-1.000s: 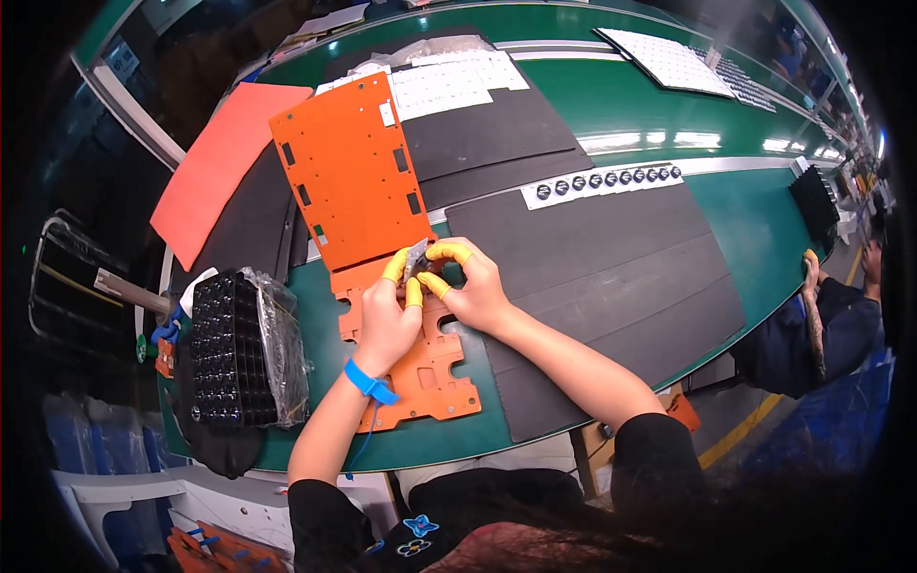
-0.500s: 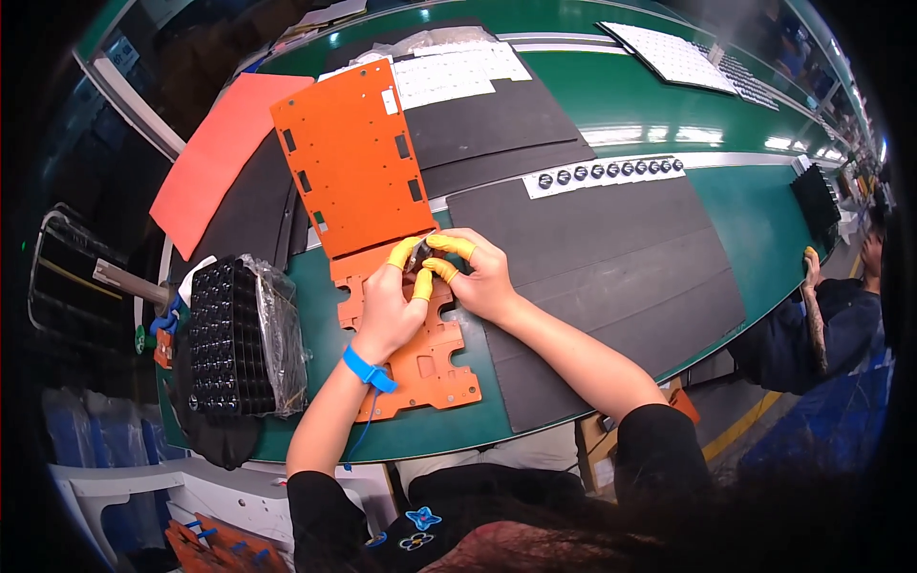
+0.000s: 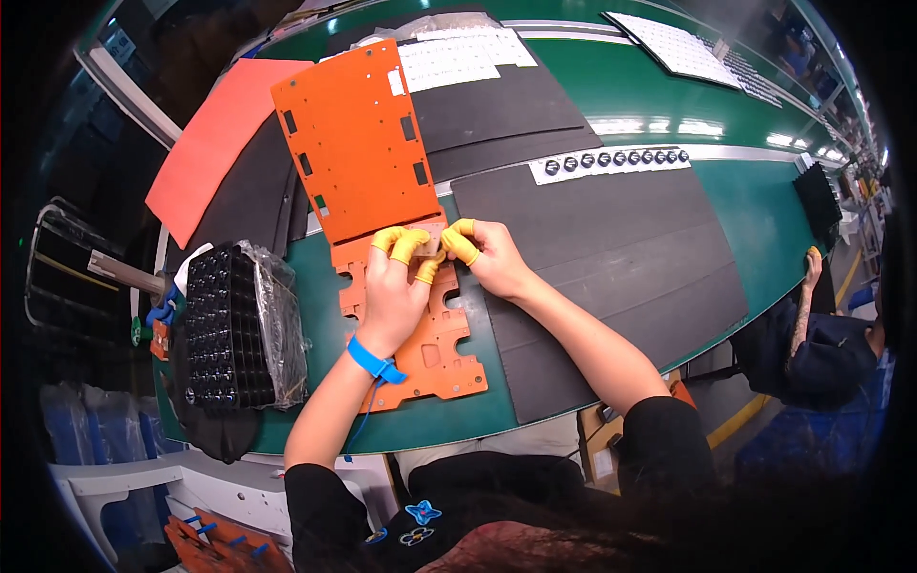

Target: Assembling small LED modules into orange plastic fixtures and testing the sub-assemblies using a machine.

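Observation:
Yellow finger cots cover several fingertips on both hands. My left hand (image 3: pixel 395 296), with a blue band on its wrist, is closed on a small pale greyish plate (image 3: pixel 433 235). My right hand (image 3: pixel 491 260) pinches at the plate's right edge; its fingertips hide what they grip there. Both hands are just above the orange fixture base (image 3: pixel 432 368), close to its hinge. The fixture's orange perforated lid (image 3: pixel 353 143) is folded open on the far side. Whatever lies beneath my fingers on the base is hidden.
To the left stands a black tray (image 3: pixel 224 329) of round parts beside clear plastic wrap. Black mats (image 3: pixel 602 286) lie to the right, with a white strip (image 3: pixel 611 164) of black round parts at their far edge. A co-worker's arm (image 3: pixel 802 306) rests at the far right.
The dark small part between my fingers now shows a pale flat face. My left fingers have shifted onto its left side, and my right hand has moved slightly right.

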The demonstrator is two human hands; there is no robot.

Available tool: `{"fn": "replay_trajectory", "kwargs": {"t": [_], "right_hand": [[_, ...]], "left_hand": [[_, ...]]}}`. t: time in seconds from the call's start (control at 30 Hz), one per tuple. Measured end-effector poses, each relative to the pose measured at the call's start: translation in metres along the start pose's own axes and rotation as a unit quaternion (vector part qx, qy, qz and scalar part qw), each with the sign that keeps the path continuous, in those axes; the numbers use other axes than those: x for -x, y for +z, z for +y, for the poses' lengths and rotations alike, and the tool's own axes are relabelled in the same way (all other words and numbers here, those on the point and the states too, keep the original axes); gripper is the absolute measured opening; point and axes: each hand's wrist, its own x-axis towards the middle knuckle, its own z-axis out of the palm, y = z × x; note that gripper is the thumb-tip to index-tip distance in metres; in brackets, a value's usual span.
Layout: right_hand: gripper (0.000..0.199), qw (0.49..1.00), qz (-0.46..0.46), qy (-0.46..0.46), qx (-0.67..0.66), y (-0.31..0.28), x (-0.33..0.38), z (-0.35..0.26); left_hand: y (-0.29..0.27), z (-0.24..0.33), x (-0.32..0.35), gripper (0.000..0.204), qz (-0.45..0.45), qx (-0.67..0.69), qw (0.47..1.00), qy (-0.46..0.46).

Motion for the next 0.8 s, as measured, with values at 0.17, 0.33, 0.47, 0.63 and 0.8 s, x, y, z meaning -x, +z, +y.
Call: {"fn": "replay_trajectory", "kwargs": {"t": [0.17,0.33,0.47,0.63,0.8], "right_hand": [[0.023,0.995,-0.043,0.064,-0.069,0.001,-0.003,0.001],[0.02,0.985,-0.026,0.168,-0.031,-0.016,-0.007,-0.006],[0.02,0.974,-0.052,0.219,0.003,-0.023,-0.012,-0.007],[0.021,0.97,-0.07,0.226,0.063,-0.021,-0.012,-0.013],[0.023,0.962,-0.057,0.216,0.159,-0.015,-0.01,-0.015]], "left_hand": [[-0.002,0.0,0.001,0.033,0.009,-0.017,0.999,0.043],[-0.003,0.005,-0.002,0.036,-0.009,-0.104,0.992,0.064],[-0.006,0.005,0.0,0.04,-0.041,-0.167,0.981,0.089],[-0.005,0.001,0.0,0.032,-0.075,-0.147,0.983,0.078],[-0.001,-0.004,0.003,0.027,-0.085,-0.148,0.983,0.072]]}}
